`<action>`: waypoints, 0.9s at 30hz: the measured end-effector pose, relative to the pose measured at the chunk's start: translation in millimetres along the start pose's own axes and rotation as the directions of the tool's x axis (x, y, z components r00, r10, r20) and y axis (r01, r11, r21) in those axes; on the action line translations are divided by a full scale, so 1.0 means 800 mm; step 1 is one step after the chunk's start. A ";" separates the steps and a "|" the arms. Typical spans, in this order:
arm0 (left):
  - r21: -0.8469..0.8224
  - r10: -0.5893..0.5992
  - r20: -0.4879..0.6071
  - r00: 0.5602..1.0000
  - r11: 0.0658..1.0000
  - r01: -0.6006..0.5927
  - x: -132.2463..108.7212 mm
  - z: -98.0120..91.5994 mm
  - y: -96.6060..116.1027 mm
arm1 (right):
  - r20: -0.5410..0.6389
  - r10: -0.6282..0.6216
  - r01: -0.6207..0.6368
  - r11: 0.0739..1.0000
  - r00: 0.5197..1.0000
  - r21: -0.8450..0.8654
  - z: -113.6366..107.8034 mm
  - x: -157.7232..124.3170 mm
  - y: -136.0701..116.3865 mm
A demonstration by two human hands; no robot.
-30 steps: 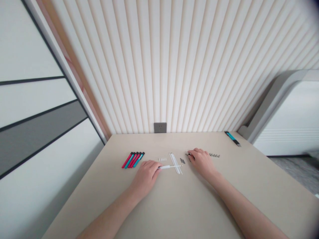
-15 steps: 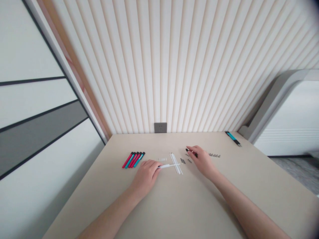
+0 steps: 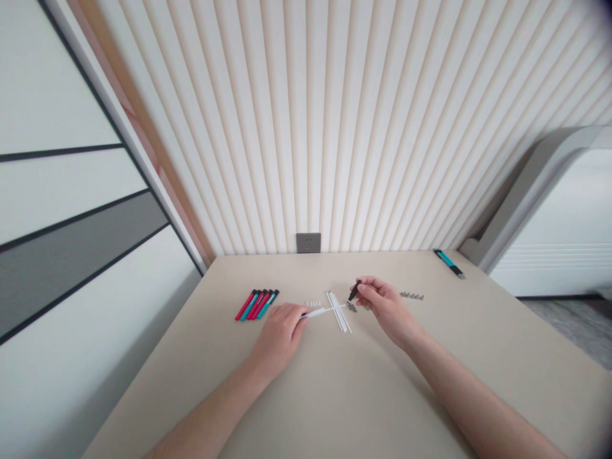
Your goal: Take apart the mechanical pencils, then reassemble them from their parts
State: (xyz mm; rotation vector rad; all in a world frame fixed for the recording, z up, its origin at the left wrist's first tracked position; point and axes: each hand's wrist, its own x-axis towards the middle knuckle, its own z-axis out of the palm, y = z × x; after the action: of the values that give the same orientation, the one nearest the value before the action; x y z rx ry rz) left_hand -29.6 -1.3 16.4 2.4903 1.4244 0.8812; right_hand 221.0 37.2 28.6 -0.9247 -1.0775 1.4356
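My left hand (image 3: 281, 333) is closed around a white pen part with a dark end, from which a thin pen refill (image 3: 329, 309) sticks out to the right. The refill reaches over several loose white refills (image 3: 337, 315) on the table. Pinched in my right hand (image 3: 386, 307) is a black pen grip (image 3: 354, 291), tilted, its lower end near the refill's tip but apart from it. Small grey metal pieces (image 3: 352, 307) lie just below the grip. Behind the left fingers is a row of small white pieces (image 3: 313, 303).
Several red and teal pen barrels (image 3: 257, 305) with black ends lie side by side at the left. Small metal parts (image 3: 412, 296) sit in a row beyond my right hand. A teal and black pen (image 3: 449, 264) rests near the back right edge. A ribbed wall with a socket (image 3: 308, 243) borders the table (image 3: 325, 395).
My right hand has shifted slightly left and turned the black pen grip from nearly level to steeply tilted, closer to the refill's tip. My left hand keeps its hold almost unmoved.
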 end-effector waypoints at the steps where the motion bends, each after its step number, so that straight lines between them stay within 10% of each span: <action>1: -0.003 -0.002 -0.003 1.000 1.000 0.002 0.000 0.000 0.000 | 0.003 0.001 -0.001 1.000 1.000 0.000 0.000 0.000 0.000; 27: -0.016 -0.027 -0.045 0.999 1.000 0.026 0.000 -0.001 0.001 | 0.097 0.012 -0.005 0.998 0.995 -0.070 0.018 -0.011 0.008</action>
State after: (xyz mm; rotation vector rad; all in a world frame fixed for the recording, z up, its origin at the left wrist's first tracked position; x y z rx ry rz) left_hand -29.6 -1.9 17.0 2.4499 1.4553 0.9451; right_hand 206.6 26.2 26.2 -0.9176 -1.2033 1.4706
